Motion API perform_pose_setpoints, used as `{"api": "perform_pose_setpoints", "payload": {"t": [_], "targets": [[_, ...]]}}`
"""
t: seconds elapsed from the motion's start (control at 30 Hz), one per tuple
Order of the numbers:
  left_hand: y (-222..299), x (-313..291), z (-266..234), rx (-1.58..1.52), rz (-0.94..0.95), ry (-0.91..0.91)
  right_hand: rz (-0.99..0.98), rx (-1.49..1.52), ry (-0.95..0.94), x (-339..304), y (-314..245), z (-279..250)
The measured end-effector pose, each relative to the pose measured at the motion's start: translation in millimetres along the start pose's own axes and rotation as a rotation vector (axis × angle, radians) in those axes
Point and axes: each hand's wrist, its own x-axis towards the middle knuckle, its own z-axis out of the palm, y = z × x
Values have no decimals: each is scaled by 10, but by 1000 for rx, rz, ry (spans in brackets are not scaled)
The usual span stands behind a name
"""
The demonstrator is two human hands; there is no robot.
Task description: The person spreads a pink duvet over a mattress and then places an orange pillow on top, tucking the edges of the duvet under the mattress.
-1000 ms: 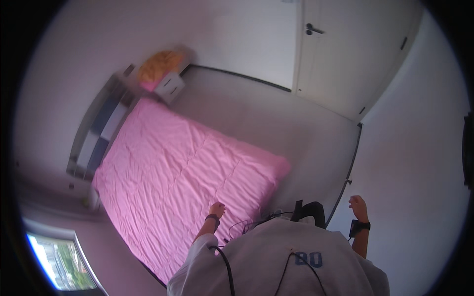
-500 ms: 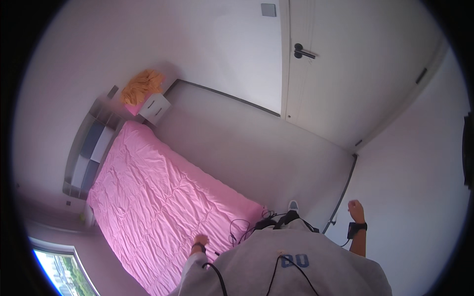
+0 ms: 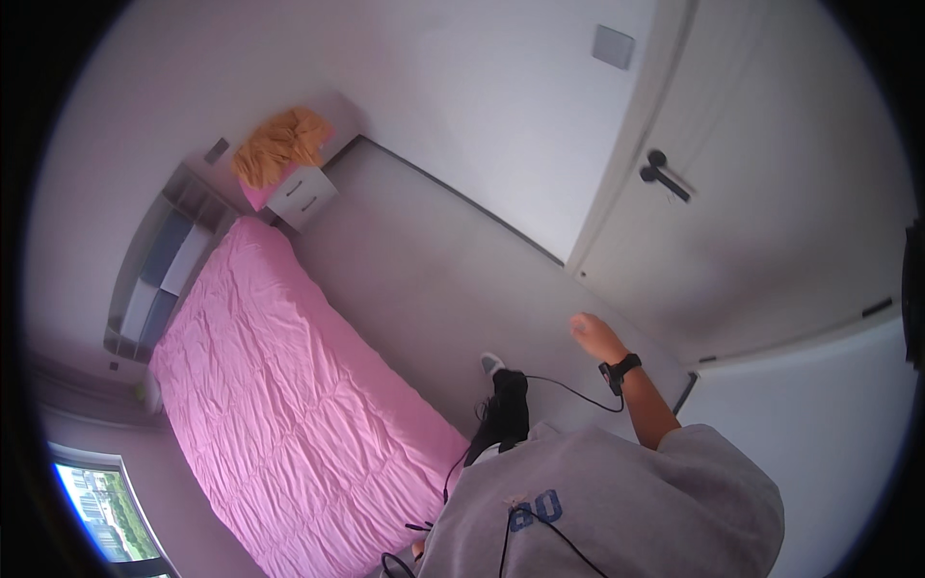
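My right hand (image 3: 595, 335) reaches forward over the grey floor, its fingers curled loosely with nothing seen in them. A black device is strapped round that wrist, and a cable runs from it. Only a sliver of skin from my left hand (image 3: 417, 549) shows beside my shirt at the lower edge; its fingers are hidden. Close to it lies the bed's wrinkled pink quilt (image 3: 308, 424). Neither hand is seen touching anything. Beyond my right hand stands a pale door (image 3: 761, 222) with a black lever handle (image 3: 665, 175).
A white nightstand (image 3: 302, 197) at the far left carries a heap of orange cloth (image 3: 282, 146). The bed's headboard (image 3: 169, 260) is against the left wall. A switch plate (image 3: 613, 47) is on the wall beside the door. A window (image 3: 108, 511) shows at lower left.
I have stepped and turned, so the door looks nearer. My right hand has swung forward and inward over the floor. My left hand has dropped back, mostly out of sight.
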Motion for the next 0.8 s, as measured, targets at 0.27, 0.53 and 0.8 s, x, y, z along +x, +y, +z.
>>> {"api": "perform_pose_setpoints", "payload": {"t": [0.27,0.53,0.8], "targets": [[1821,1464,-2214,81,275,394,-47,-93,-217,1354,-512,297],[3942,1516,-4737,-578,554,662,-71,-152,-353,3558,-961,672],[3052,2370,-4181,-433,-14,523,-162,-197,-423,6217,-1501,1229]]}}
